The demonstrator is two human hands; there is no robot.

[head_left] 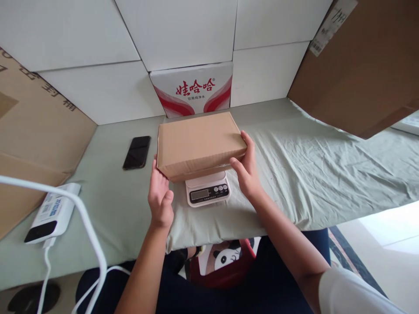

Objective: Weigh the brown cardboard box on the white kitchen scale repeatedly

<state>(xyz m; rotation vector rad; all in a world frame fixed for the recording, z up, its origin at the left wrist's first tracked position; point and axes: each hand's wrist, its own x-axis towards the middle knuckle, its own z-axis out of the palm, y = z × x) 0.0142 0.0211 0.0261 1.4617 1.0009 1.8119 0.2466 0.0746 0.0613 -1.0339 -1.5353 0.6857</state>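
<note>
Cardboard box [200, 141] is sitting atop the scale [207, 191] at table centre. Left hand [160, 196] at eight o'clock and right hand [248, 168] at three o'clock are bracing its ends, fingers spread flat. Probably light and rigid; the end walls give the best hold.

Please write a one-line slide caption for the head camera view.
Both hands, left and right, steady a brown cardboard box on a small kitchen scale, a phone lying alongside.
</note>
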